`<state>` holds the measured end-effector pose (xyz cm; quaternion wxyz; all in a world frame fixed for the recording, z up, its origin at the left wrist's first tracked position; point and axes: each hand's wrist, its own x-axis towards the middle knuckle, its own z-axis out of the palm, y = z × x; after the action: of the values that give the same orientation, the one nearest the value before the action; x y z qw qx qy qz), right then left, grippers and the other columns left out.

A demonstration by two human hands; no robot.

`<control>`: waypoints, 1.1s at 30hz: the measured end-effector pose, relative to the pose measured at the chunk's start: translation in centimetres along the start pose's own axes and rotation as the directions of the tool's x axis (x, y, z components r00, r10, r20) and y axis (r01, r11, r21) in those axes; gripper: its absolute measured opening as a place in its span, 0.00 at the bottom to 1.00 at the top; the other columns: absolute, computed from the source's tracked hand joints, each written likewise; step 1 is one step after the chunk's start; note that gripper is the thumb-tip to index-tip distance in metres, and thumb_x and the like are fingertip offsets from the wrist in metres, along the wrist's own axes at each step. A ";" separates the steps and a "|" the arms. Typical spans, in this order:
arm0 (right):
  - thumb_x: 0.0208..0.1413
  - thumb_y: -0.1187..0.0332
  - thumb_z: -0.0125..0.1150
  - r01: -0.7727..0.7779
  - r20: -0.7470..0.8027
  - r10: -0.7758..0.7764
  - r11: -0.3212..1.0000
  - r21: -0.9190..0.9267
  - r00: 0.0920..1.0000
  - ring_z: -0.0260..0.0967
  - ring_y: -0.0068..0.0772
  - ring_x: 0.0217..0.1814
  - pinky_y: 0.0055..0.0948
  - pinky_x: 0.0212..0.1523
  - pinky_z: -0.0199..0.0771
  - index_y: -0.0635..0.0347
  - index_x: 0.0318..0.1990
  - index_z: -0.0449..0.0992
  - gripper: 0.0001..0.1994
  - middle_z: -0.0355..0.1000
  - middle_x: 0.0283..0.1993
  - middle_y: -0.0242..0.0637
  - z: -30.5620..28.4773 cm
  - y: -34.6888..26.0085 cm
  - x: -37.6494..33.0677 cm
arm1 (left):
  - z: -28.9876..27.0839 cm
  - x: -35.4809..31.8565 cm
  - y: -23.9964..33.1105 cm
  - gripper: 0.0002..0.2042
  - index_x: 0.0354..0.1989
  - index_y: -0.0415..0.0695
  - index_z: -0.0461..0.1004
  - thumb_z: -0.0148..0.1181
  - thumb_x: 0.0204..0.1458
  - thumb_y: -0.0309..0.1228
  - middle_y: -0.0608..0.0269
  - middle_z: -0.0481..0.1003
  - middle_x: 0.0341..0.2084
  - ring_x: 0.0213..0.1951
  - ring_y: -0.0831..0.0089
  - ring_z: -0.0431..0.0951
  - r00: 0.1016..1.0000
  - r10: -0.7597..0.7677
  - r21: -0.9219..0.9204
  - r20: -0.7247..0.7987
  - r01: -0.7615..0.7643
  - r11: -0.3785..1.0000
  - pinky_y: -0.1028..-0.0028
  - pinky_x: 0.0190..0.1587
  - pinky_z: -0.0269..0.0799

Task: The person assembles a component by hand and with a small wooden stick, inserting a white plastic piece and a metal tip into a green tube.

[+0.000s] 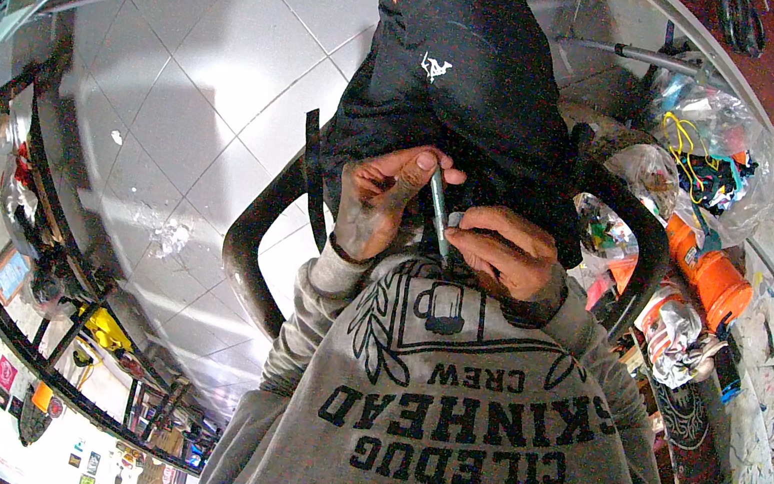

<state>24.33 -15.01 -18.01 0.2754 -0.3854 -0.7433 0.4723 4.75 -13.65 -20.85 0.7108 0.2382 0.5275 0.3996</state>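
Over my lap, both hands are on a slim grey-green pen-like stick (440, 208), slanting between them. My left hand (386, 199) is closed, its thumb and fingers pinching the stick's far end. My right hand (510, 251) is closed around the near end, fingertips pressed together there. A small pale bit shows at the right fingertips; I cannot make out whether it is part of the stick. Dark smudges cover both hands. Beneath them are my black shorts (474, 74) and the hem of my grey printed sweatshirt (472, 408).
Curved dark chair arms (247, 265) flank me. To the right lie plastic bags (720, 153), an orange cylindrical container (715, 279) and a skateboard deck (681, 431). A table with a metal rim (717, 46) stands ahead right. Shelving (35, 354) runs along the left over tiled floor (223, 64).
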 end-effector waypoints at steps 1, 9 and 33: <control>0.41 0.86 0.62 0.011 0.005 -0.011 1.000 -0.012 1.000 0.71 0.33 0.31 0.26 0.28 0.71 0.66 0.40 0.78 0.15 0.71 0.38 0.40 -0.1 -0.1 0.1 | 0.0 0.0 0.0 0.16 0.40 0.32 0.78 0.57 0.60 0.37 0.53 0.81 0.32 0.35 0.74 0.79 1.000 0.001 0.006 -0.002 -0.001 1.000 0.75 0.43 0.73; 0.45 0.76 0.64 0.069 0.121 -0.064 0.997 -0.045 0.991 0.74 0.39 0.39 0.32 0.38 0.74 0.63 0.41 0.78 0.13 0.72 0.41 0.40 -0.7 0.4 -0.2 | 0.0 0.2 -0.1 0.14 0.39 0.34 0.79 0.56 0.61 0.36 0.59 0.81 0.30 0.33 0.78 0.76 0.999 0.025 0.101 -0.038 -0.021 0.995 0.78 0.40 0.71; 0.49 0.71 0.58 0.243 0.294 -0.182 0.952 -0.185 0.938 0.69 0.52 0.56 0.43 0.54 0.74 0.63 0.38 0.76 0.09 0.72 0.50 0.45 -2.4 -2.5 -2.9 | -0.5 1.3 -1.2 0.18 0.40 0.34 0.79 0.61 0.58 0.41 0.60 0.80 0.28 0.26 0.80 0.74 0.981 0.138 0.008 -0.135 -0.138 0.990 0.79 0.34 0.70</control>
<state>27.02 -16.92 -14.85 0.1754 -0.2614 -0.8590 0.4037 4.81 -13.29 -22.67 0.6441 0.2459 0.5564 0.4637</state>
